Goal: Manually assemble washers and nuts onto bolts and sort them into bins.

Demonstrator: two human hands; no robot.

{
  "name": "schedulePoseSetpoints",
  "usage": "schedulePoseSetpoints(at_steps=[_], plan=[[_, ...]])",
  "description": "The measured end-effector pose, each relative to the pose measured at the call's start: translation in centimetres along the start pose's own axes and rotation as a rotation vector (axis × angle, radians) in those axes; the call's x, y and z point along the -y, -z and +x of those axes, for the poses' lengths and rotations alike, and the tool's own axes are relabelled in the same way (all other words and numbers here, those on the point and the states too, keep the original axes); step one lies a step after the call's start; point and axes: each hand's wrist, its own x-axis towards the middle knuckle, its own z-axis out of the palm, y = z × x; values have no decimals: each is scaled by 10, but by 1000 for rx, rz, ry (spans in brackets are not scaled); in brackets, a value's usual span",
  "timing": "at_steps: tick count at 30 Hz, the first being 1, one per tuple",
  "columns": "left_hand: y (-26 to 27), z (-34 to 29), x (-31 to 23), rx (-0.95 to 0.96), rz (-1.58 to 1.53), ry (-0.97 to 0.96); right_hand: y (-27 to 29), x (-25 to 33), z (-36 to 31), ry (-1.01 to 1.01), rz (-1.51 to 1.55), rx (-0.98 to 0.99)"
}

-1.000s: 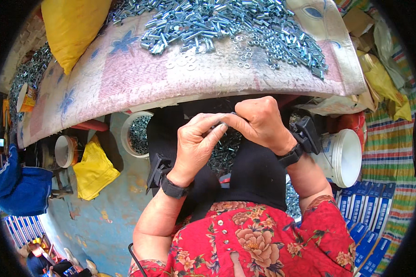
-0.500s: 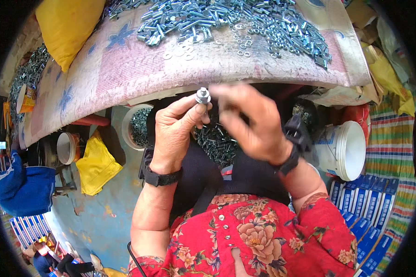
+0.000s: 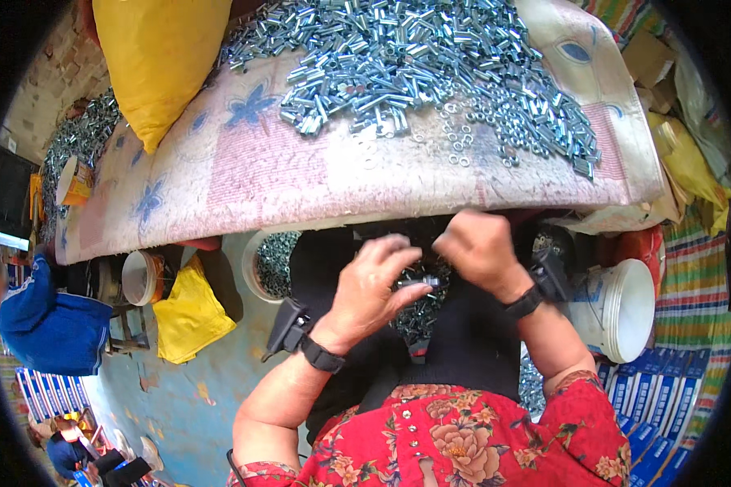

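While the left hand (image 3: 365,284) gapes beside a metal fastener (image 3: 433,283), I can't tell whether the curled right hand (image 3: 483,256) grips anything.

Silvery metal fasteners (image 3: 406,65), cream cloth (image 3: 252,174) with pink patches and blue flowers
Red shirt (image 3: 463,434), tan blooms; plain yellow sack (image 3: 162,65); multicolour-striped sheet (image 3: 690,284)

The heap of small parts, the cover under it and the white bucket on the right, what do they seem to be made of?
The heap of small parts: metal, perhaps plated steel, given its silvery-blue shine and bright glints.
The cover: probably fabric, with a matt, fuzzy, worn-looking surface; the fibre can't be told.
The white bucket: likely smooth plastic, judging by its thick, ridged rim.
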Motion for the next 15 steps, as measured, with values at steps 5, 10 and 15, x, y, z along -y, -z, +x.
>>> schedulePoseSetpoints(at_steps=[5,10,15], plan=[[54,82,57,-386,17,63,23,-50,68,41,-129,-284],[104,141,162,-435,243,253,-9,-85,146,168,-300,-261],[112,184,214,-312,379,407,-18,-129,223,169,-593,-219]])
